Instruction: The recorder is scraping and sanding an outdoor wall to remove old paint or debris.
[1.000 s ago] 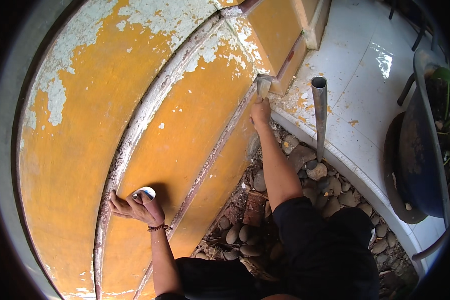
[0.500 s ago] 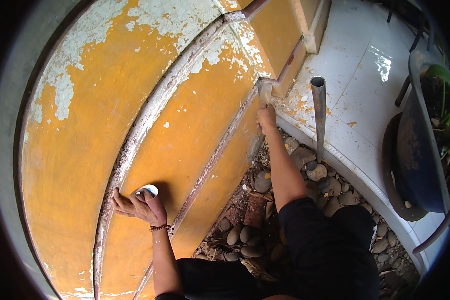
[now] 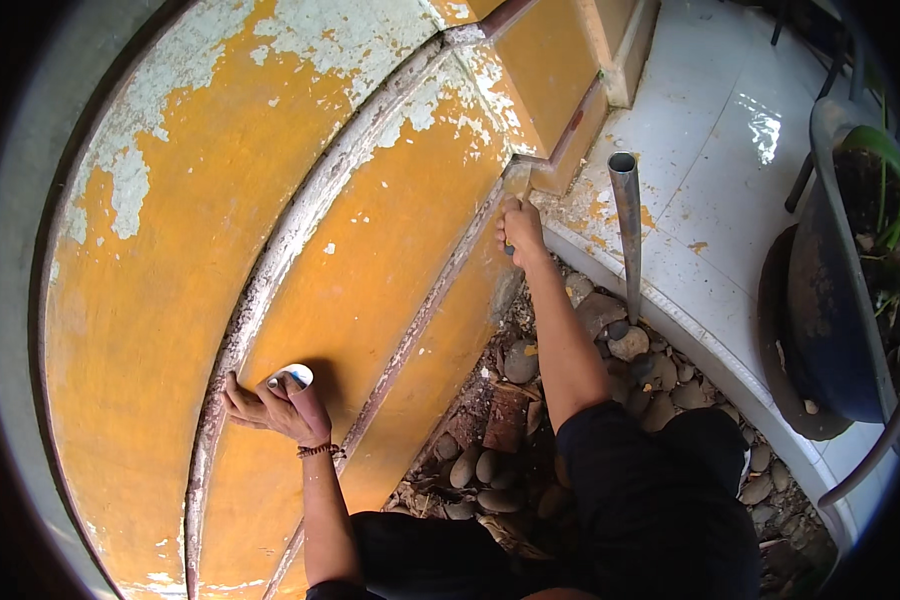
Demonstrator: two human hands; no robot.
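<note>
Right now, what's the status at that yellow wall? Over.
Left fingers holding reddish roll. Right fingers gripping scraper at yellow wall. Metal pipe standing off to the right, untouched.

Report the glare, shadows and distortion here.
Head view: bright glare on the white tiles; head view: dark shadow on the yellow wall, just right of the left hand; head view: fisheye bowing of edges, with black corners.

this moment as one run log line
left hand: holds rolled sandpaper | right hand: grips scraper, blade at yellow wall | wall: patchily bare
</note>
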